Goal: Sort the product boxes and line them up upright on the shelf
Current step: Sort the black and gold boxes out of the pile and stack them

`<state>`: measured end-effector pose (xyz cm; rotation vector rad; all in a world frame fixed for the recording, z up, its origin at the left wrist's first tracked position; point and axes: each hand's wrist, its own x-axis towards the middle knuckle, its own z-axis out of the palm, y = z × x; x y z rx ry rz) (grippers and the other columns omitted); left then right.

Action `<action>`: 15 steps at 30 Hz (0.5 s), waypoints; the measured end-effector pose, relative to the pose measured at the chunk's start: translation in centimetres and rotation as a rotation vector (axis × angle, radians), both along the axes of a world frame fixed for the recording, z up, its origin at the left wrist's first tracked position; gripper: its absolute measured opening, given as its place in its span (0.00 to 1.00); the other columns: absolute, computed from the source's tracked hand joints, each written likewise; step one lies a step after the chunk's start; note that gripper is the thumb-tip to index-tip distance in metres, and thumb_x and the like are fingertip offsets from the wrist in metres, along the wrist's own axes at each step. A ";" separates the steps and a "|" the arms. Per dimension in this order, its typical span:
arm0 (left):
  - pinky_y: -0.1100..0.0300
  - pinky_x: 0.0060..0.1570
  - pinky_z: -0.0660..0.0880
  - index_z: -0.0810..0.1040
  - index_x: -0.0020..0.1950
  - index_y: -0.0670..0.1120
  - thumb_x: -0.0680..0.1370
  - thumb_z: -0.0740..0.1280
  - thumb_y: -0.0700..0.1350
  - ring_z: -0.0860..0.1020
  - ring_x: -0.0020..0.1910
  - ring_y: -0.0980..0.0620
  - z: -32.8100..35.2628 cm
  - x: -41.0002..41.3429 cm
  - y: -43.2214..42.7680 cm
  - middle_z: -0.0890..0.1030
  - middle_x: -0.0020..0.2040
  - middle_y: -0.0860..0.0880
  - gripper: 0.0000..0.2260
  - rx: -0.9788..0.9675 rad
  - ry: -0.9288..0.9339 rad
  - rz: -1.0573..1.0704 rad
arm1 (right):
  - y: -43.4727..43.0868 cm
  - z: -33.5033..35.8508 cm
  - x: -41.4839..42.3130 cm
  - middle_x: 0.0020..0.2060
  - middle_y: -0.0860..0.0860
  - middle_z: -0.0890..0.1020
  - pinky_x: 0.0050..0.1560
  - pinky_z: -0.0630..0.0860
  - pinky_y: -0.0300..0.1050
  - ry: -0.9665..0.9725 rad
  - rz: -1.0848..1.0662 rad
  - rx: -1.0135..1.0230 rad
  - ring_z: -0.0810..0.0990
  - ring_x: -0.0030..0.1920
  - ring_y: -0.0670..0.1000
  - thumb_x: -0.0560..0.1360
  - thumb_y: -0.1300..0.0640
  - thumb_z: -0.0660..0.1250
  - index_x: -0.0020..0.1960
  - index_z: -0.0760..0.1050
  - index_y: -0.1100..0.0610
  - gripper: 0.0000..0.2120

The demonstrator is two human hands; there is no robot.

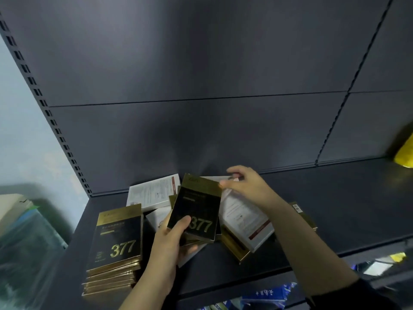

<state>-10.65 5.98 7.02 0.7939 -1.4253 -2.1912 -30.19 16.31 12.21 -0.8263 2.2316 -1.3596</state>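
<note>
left hand (169, 242) grips a black and gold box (196, 211) marked 377 by its lower end, thumb on the front and fingers curled behind, lifted clear of the pile, probably so the face can be read for sorting. right hand (243, 186) has bent fingers at the box's top right corner; cannot tell whether it pinches that corner or the white box behind. all of it sits on the dark shelf (335, 209). at the left, a flat stack (118, 238) of matching 377 boxes, roughly six, edges blur; likely the sorted group. white boxes (154, 193): at least three, loose and flat. gold-edged boxes (234, 245) in the jumble: two or three. none upright yet. yellow item (404, 153) far right.
</note>
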 end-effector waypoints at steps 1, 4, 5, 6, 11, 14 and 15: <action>0.55 0.39 0.80 0.77 0.62 0.49 0.75 0.68 0.47 0.84 0.50 0.44 -0.2 -0.1 0.1 0.85 0.52 0.43 0.15 0.017 0.004 -0.004 | 1.4 -0.3 -1.1 0.57 0.50 0.73 0.48 0.72 0.37 -0.014 -0.078 0.005 0.75 0.52 0.45 0.75 0.54 0.71 0.65 0.73 0.52 0.20; 0.56 0.38 0.81 0.75 0.66 0.50 0.76 0.68 0.46 0.84 0.50 0.43 -0.7 -0.7 0.3 0.85 0.53 0.41 0.18 0.070 0.008 0.000 | 6.5 -2.5 -4.8 0.64 0.54 0.73 0.53 0.77 0.47 0.122 -0.228 0.241 0.77 0.57 0.54 0.75 0.66 0.67 0.68 0.70 0.52 0.23; 0.56 0.37 0.80 0.75 0.66 0.51 0.76 0.68 0.46 0.84 0.50 0.43 -0.8 -0.9 0.4 0.85 0.53 0.41 0.18 0.074 0.010 0.005 | 8.2 -3.3 -5.9 0.68 0.54 0.71 0.59 0.76 0.50 0.160 -0.198 0.378 0.74 0.62 0.55 0.75 0.66 0.67 0.70 0.68 0.51 0.27; 0.56 0.36 0.80 0.75 0.66 0.51 0.76 0.68 0.46 0.85 0.49 0.43 -0.9 -1.1 0.5 0.85 0.52 0.41 0.18 0.076 0.012 0.011 | 9.5 -4.1 -6.8 0.72 0.54 0.67 0.64 0.73 0.53 0.174 -0.127 0.534 0.71 0.67 0.56 0.74 0.66 0.67 0.73 0.64 0.50 0.30; 0.57 0.32 0.80 0.74 0.67 0.50 0.77 0.66 0.42 0.85 0.45 0.45 -0.8 -2.0 0.4 0.84 0.54 0.41 0.18 0.130 0.061 0.007 | 12.0 -7.2 -8.0 0.79 0.47 0.45 0.74 0.52 0.64 0.289 0.223 1.109 0.47 0.78 0.60 0.68 0.60 0.75 0.79 0.40 0.46 0.55; 0.57 0.32 0.80 0.73 0.68 0.49 0.77 0.66 0.42 0.84 0.49 0.43 -0.6 -2.0 0.3 0.83 0.55 0.41 0.19 0.134 0.089 0.008 | 11.5 -7.3 -8.3 0.77 0.51 0.58 0.74 0.48 0.69 0.460 0.204 1.122 0.55 0.77 0.60 0.65 0.56 0.77 0.78 0.50 0.45 0.50; 0.57 0.32 0.80 0.73 0.68 0.48 0.78 0.65 0.42 0.84 0.48 0.43 -0.5 -1.9 0.2 0.83 0.55 0.40 0.18 0.127 0.103 -0.003 | 11.4 -6.8 -8.6 0.73 0.53 0.63 0.73 0.50 0.69 0.508 0.167 1.163 0.60 0.74 0.60 0.64 0.53 0.77 0.76 0.55 0.46 0.47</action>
